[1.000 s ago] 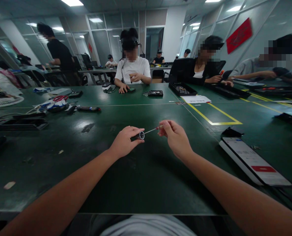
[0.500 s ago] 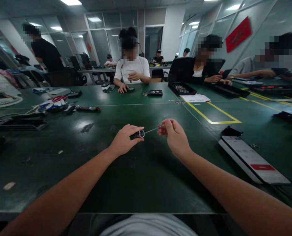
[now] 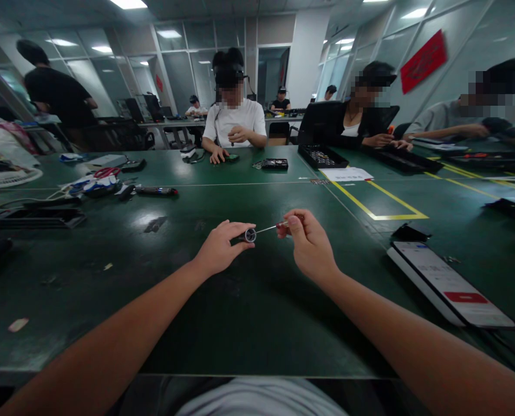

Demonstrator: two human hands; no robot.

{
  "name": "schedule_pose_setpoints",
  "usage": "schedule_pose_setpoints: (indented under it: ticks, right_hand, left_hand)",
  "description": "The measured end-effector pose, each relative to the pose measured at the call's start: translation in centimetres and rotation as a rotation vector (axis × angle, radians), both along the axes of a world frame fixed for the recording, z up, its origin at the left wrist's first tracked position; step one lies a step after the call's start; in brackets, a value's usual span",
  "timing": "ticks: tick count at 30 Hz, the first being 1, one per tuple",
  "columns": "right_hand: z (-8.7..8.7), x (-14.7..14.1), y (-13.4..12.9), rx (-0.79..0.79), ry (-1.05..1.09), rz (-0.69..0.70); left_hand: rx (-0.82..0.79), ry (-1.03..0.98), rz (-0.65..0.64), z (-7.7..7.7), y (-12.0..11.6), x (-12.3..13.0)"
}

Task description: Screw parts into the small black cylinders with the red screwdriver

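Note:
Between the thumb and fingers of my left hand [image 3: 220,247] is a small dark cylinder [image 3: 250,235], its round, light-rimmed open end facing me and to the right. My right hand [image 3: 307,240] is closed on the reddish handle of a thin screwdriver [image 3: 267,230]. The metal shaft points left, and its tip reaches the rim of the cylinder; whether it goes inside is too small to tell. Both hands are above the green table [image 3: 257,323].
A phone [image 3: 452,283] lies on a white box at the right, beside a black piece [image 3: 411,232]. Cables and gloves [image 3: 101,184] and a dark tool [image 3: 156,191] are at the left. People sit across the table around a black parts tray [image 3: 322,156].
The screwdriver handle has turned in my right hand, and its fingers have shifted slightly. My left hand keeps its hold. The standing person at the back left has moved left.

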State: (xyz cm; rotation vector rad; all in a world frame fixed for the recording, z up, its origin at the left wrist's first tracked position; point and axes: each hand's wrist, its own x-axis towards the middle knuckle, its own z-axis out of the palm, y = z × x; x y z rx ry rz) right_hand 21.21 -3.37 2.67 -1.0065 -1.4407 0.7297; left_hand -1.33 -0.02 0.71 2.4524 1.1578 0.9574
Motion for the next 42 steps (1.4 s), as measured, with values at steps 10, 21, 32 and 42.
schedule_pose_setpoints:
  ticks: [10,21,32,42]
  right_hand:
    - [-0.1,0.1,0.3,0.010,-0.098,-0.108]
    - [0.3,0.1,-0.7,0.023,-0.194,-0.020]
    - [0.3,0.3,-0.4,0.000,-0.267,-0.046]
    - [-0.2,0.2,-0.2,0.027,-0.259,-0.062]
  left_hand:
    - [-0.173,0.086,0.023,0.3,-0.2,0.3]
    - [-0.149,0.086,-0.022,-0.2,-0.3,0.6]
    - [-0.116,0.121,-0.009,-0.1,-0.1,0.4]
    - [-0.130,0.012,0.063,-0.2,-0.1,-0.1]
